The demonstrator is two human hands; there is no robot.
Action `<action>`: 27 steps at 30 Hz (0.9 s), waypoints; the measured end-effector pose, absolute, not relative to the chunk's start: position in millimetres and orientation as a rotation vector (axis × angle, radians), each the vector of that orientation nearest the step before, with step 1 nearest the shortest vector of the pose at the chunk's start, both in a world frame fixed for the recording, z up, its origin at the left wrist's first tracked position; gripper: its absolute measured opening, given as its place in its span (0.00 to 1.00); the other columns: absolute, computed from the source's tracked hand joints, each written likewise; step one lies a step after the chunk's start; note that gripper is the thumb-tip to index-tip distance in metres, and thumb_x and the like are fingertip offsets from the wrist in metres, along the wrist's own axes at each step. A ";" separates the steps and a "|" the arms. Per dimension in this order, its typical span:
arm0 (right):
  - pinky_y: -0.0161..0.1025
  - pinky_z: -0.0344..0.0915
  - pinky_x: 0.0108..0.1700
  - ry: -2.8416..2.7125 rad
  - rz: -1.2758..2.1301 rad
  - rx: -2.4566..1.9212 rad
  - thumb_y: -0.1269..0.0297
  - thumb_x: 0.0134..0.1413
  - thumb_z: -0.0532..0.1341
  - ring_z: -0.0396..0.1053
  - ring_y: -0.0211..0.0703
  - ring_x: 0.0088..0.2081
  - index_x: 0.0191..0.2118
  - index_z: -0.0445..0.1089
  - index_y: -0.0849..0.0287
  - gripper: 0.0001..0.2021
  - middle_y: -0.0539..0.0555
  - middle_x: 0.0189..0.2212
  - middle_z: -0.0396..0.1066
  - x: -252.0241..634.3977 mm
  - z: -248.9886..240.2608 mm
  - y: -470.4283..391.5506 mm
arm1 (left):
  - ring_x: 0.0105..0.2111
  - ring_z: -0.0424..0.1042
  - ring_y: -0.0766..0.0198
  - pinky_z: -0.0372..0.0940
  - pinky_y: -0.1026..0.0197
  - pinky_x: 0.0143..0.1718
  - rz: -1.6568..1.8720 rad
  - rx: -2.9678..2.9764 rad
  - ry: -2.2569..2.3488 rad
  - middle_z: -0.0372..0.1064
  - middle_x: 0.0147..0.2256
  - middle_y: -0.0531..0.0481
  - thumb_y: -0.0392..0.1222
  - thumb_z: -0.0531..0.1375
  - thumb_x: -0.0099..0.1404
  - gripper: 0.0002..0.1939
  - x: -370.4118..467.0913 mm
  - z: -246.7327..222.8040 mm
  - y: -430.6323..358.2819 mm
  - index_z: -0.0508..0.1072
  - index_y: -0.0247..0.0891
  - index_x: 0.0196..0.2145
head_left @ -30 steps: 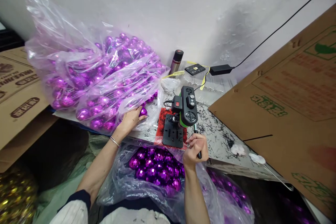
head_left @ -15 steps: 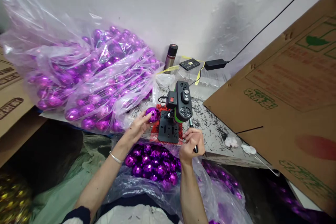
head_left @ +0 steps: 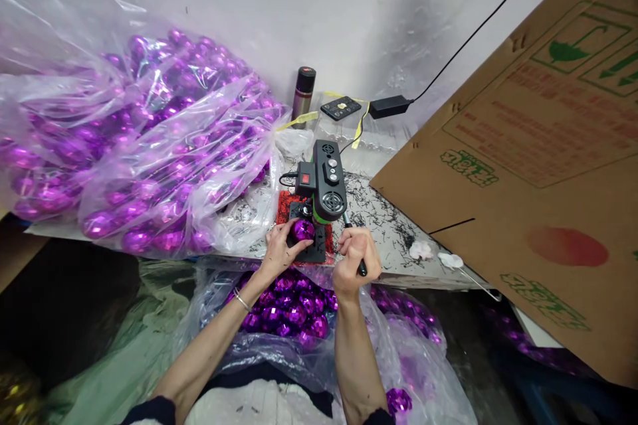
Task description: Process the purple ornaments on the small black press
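My left hand (head_left: 280, 251) pinches a shiny purple faceted ball (head_left: 303, 230) between thumb and fingers. The ball is over the black base plate (head_left: 315, 254) of a small black bench machine (head_left: 329, 176), just left of the machine's head. My right hand (head_left: 357, 257) is closed round the black-ended lever handle (head_left: 363, 269) on the machine's right side. A red rocker switch (head_left: 305, 178) shows on the box at the machine's left. Whether any tool touches the ball is hidden under the head.
A large clear bag of purple balls (head_left: 164, 166) fills the left. An open bag of more balls (head_left: 284, 309) lies at my lap. A carton (head_left: 528, 166) stands right. Behind are a flask (head_left: 304, 96), phone (head_left: 341, 107) and power adapter (head_left: 389, 106). Black shavings (head_left: 373, 212) litter the table.
My left hand has brought the purple ball rightward from beside the base plate to over it, under the machine's head. My right hand stays on the lever. The whole view has shifted slightly.
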State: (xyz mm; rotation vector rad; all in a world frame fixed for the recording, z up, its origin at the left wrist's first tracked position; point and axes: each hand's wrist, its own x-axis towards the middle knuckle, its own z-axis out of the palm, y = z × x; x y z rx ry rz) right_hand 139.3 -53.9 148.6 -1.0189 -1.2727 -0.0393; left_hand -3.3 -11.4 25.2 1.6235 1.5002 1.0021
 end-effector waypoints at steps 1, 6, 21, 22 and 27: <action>0.39 0.64 0.31 -1.275 -0.040 -1.031 0.66 0.77 0.54 0.68 0.38 0.27 0.26 0.61 0.53 0.21 0.46 0.22 0.64 139.5 147.2 -54.3 | 0.60 0.76 0.43 0.65 0.40 0.67 0.983 1.674 1.505 0.81 0.54 0.41 0.55 0.76 0.64 0.33 -4.1 24.7 -11.2 0.78 0.45 0.63; 0.39 0.64 0.30 -1.270 -0.042 -1.052 0.65 0.77 0.54 0.68 0.38 0.26 0.26 0.62 0.53 0.21 0.47 0.22 0.64 140.1 141.0 -55.4 | 0.58 0.78 0.45 0.62 0.39 0.68 0.956 1.871 1.445 0.82 0.56 0.41 0.54 0.75 0.67 0.32 -3.6 21.3 -9.6 0.76 0.44 0.64; 0.39 0.65 0.33 -1.300 -0.102 -1.018 0.67 0.77 0.51 0.67 0.37 0.27 0.27 0.61 0.53 0.20 0.46 0.24 0.65 138.4 113.6 -56.8 | 0.58 0.79 0.42 0.71 0.40 0.62 1.094 2.017 1.390 0.80 0.57 0.36 0.54 0.72 0.70 0.32 13.7 4.3 -6.8 0.73 0.38 0.64; 0.40 0.66 0.34 -1.306 -0.123 -0.997 0.67 0.77 0.50 0.67 0.37 0.26 0.27 0.61 0.53 0.21 0.46 0.24 0.65 138.6 107.6 -55.6 | 0.58 0.78 0.42 0.71 0.40 0.62 1.091 2.013 1.390 0.80 0.57 0.36 0.54 0.72 0.70 0.31 13.6 4.1 -7.1 0.73 0.38 0.64; 0.42 0.70 0.37 -1.275 -0.124 -0.918 0.65 0.78 0.49 0.66 0.36 0.26 0.28 0.61 0.53 0.21 0.45 0.25 0.65 138.8 86.9 -49.6 | 0.58 0.78 0.42 0.72 0.39 0.63 1.099 2.012 1.389 0.79 0.57 0.36 0.52 0.72 0.70 0.31 14.3 2.3 -8.3 0.72 0.40 0.65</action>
